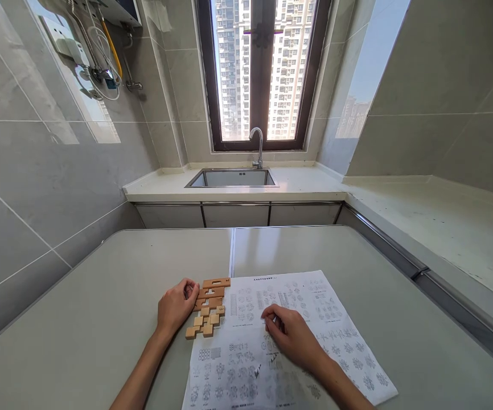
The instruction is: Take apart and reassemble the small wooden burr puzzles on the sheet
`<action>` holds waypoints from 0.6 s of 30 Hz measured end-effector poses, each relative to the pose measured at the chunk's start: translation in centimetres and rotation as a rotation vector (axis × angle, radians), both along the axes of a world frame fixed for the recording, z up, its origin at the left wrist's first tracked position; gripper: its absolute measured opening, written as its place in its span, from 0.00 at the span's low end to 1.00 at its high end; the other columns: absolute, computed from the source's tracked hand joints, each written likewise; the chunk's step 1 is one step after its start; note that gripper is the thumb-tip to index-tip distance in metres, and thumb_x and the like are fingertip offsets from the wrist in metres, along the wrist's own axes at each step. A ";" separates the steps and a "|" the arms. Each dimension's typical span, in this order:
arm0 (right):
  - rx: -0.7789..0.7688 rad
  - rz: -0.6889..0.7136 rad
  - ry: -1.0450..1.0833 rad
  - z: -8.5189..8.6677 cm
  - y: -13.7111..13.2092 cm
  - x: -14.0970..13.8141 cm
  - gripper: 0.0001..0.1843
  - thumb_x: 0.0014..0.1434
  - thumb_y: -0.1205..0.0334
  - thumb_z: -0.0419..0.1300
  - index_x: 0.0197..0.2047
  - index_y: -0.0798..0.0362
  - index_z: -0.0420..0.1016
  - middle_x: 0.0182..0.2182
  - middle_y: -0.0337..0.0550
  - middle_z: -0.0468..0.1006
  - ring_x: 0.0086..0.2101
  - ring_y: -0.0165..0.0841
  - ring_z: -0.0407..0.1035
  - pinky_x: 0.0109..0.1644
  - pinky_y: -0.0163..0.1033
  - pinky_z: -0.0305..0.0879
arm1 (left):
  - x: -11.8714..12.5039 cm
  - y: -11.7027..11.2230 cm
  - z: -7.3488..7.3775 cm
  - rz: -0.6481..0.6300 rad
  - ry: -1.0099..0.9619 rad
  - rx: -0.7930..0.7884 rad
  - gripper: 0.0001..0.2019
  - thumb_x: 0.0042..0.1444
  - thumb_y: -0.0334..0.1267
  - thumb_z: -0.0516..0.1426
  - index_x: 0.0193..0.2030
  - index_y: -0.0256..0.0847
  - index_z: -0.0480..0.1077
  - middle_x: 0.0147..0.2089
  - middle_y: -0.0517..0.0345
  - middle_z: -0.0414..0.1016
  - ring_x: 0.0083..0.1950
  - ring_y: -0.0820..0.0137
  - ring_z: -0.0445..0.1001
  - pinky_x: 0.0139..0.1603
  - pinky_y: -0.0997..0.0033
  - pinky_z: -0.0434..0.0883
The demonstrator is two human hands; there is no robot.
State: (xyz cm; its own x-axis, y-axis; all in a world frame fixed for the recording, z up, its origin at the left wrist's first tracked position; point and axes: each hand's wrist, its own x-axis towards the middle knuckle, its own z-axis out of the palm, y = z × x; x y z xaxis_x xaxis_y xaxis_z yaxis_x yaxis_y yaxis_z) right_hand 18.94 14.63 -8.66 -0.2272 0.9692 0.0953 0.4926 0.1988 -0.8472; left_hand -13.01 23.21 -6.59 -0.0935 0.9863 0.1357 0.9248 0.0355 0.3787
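My left hand (pixel 177 306) rests on the table with its fingers curled closed, beside the left ends of several flat wooden puzzle pieces. What its fingers may hold is hidden. The brown top piece (pixel 216 283) has a slot cut in it, and more notched brown pieces lie just below it. Nearer to me, small paler wooden blocks (pixel 207 320) form a stepped cluster along the left edge of a printed paper sheet (pixel 246 336). My right hand (pixel 294 337) lies over the middle of the sheet, fingers bent inward; no object shows in it.
The sheet carries rows of small line diagrams and lies on a pale table (pixel 101 319) with a seam. Beyond it stand a white counter (pixel 306 179), a steel sink (pixel 233 177) and a faucet (pixel 259 148) under a window. Tiled walls flank both sides.
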 end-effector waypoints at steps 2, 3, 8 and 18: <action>0.003 -0.001 -0.004 0.0 0.0 0.0 0.13 0.70 0.58 0.52 0.42 0.50 0.78 0.29 0.40 0.79 0.27 0.35 0.67 0.35 0.39 0.62 | 0.0 0.0 0.0 -0.004 -0.001 0.006 0.16 0.66 0.53 0.49 0.38 0.46 0.71 0.31 0.62 0.78 0.34 0.65 0.77 0.31 0.71 0.62; 0.004 0.000 -0.004 0.0 0.0 0.0 0.13 0.70 0.58 0.52 0.42 0.50 0.78 0.29 0.40 0.79 0.27 0.35 0.67 0.35 0.39 0.62 | -0.1 0.0 -0.1 -0.004 -0.003 0.007 0.17 0.66 0.53 0.49 0.38 0.46 0.71 0.32 0.62 0.78 0.34 0.65 0.77 0.31 0.70 0.62; 0.006 0.003 0.014 0.0 0.1 0.0 0.12 0.69 0.58 0.53 0.43 0.50 0.78 0.30 0.41 0.80 0.27 0.35 0.67 0.34 0.38 0.62 | -0.2 -0.1 0.0 -0.071 -0.040 0.020 0.19 0.67 0.57 0.49 0.40 0.47 0.73 0.33 0.62 0.77 0.33 0.66 0.76 0.33 0.69 0.65; 0.025 -0.005 0.010 -0.1 0.1 -0.2 0.12 0.69 0.59 0.53 0.41 0.49 0.78 0.28 0.38 0.78 0.26 0.34 0.66 0.35 0.37 0.61 | -0.2 -0.8 0.4 -0.333 -0.079 0.039 0.22 0.65 0.62 0.53 0.54 0.52 0.76 0.58 0.56 0.73 0.34 0.68 0.77 0.40 0.67 0.74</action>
